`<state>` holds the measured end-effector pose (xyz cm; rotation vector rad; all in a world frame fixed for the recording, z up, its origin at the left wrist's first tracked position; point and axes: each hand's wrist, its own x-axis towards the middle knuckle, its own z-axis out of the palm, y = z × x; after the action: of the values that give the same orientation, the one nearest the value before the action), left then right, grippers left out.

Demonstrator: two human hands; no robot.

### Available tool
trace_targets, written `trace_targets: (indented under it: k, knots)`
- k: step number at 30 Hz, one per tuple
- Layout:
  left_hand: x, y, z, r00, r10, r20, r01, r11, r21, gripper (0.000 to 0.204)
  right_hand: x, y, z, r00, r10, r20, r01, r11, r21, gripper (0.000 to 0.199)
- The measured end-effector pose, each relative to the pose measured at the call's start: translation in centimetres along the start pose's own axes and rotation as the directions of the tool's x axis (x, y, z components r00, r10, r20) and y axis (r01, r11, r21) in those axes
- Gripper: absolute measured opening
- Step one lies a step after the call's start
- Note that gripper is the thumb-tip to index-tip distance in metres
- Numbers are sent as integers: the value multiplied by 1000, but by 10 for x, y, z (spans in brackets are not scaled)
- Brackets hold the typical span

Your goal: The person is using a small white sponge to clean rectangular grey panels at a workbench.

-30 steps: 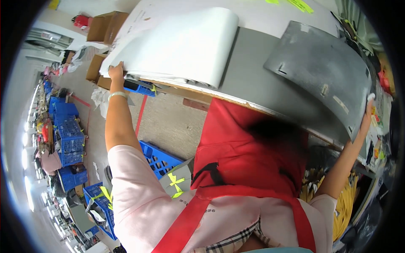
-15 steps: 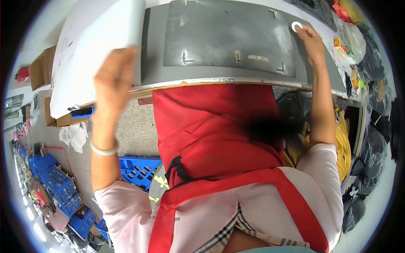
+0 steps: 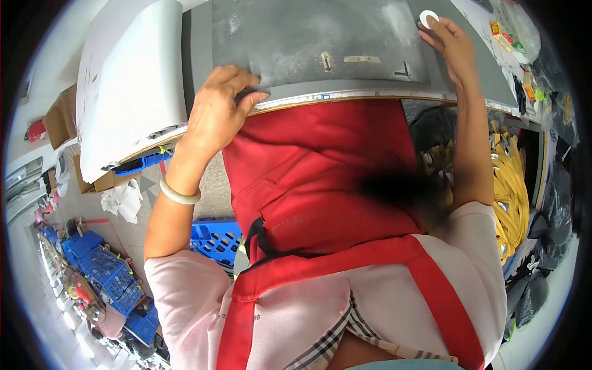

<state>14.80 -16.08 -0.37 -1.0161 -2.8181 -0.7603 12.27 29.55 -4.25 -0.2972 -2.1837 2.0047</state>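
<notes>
A dark grey rectangular sheet [image 3: 320, 43] lies on the grey table surface [image 3: 302, 90]. It bears several corner marks, and small pale strips sit near its front edge. My left hand [image 3: 219, 105] rests at the sheet's near left corner, by the table's front edge. Its fingers are bent over the sheet, with the thumb apart and nothing visible between them. Over the right end of the table, my right hand [image 3: 453, 46] pinches a small round white disc [image 3: 428, 19] by its edge. The fingers partly cover the disc.
A large white sheet [image 3: 135, 68] curls up on the table's left. Small boxes [image 3: 502, 37] and clear plastic lie to the right. Yellow straps [image 3: 509, 191] hang below the right end. A blue crate [image 3: 216, 240] and cardboard boxes [image 3: 61, 117] stand on the floor side.
My left hand has moved right, from the white sheet's edge to the dark sheet's near left corner. My right hand still holds the disc at the right. The view has shifted slightly.
</notes>
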Motion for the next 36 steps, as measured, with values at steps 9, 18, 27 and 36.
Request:
trace_targets:
  k: [9,18,27,36]
  knots:
    - [-22,-2,2,997,-36,-64,33,998,-47,25,-3,5,10,998,-24,58,22,999,36,25]
    - [-27,-3,3,995,-72,-69,68,996,-58,21,3,23,27,790,-360,496,-261,534,804,16]
    - [-28,-4,6,994,-37,-106,36,999,-13,17,-26,-17,35,996,84,-4,-83,990,111,10]
    - [-26,-3,10,990,18,-142,-13,999,38,16,-28,-18,33,995,101,1,-101,989,109,11]
